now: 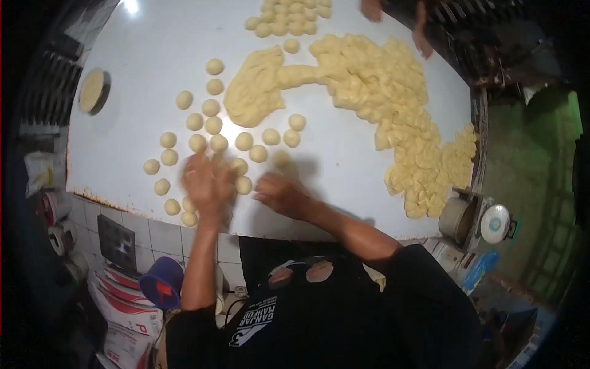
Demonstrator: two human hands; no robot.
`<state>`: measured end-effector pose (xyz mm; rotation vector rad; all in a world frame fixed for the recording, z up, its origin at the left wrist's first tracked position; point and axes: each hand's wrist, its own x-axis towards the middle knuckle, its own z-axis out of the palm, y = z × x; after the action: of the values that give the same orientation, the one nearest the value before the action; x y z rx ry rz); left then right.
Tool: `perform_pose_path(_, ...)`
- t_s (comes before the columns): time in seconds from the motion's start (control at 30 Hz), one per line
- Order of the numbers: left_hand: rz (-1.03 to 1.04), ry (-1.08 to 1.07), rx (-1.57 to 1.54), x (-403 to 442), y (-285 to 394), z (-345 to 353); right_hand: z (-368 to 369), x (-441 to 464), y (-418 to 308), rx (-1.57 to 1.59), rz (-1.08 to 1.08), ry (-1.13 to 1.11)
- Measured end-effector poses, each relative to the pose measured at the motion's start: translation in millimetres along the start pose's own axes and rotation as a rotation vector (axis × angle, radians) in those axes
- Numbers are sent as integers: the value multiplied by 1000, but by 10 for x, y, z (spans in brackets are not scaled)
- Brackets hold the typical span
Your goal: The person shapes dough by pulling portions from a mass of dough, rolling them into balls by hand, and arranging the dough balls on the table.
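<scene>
My left hand (209, 187) is over the near left part of the white table, palm down among small round dough balls (244, 141). Motion smears its fingers, and whatever lies beneath them is hidden. To its right, my right hand (286, 195) is low over the table with curled fingers, close to a pale dough ball (244, 185). I cannot make out what is inside that hand. Several more balls are scattered ahead of both hands and to their left. Beyond them spreads a smooth, flat slab of yellow dough (255, 89).
A long heap of cut dough pieces (399, 117) runs down the table's right side. Rows of dough balls (289, 15) sit at the far edge, near another person's hands (423, 40). A round shallow dish (93, 91) stands far left. A metal pot (456, 218) is at the near right corner.
</scene>
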<state>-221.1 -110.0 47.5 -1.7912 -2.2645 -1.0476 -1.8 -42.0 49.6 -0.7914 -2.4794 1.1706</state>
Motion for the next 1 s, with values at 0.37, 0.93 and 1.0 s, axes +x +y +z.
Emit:
perform_pose_path(0.37, -90, -295, -431, 792, 2074, 2671, -1148, -1903, 1110, 8, 358, 98)
perform_pose_path(0.93, -85, -606, -323, -1865, 1213, 456, -658, -1035, 1477, -920, -30, -182)
perform_pose_path(1.0, 215, -643, -208, -1840, 891, 320, -435, -2025, 976, -372, -112, 112)
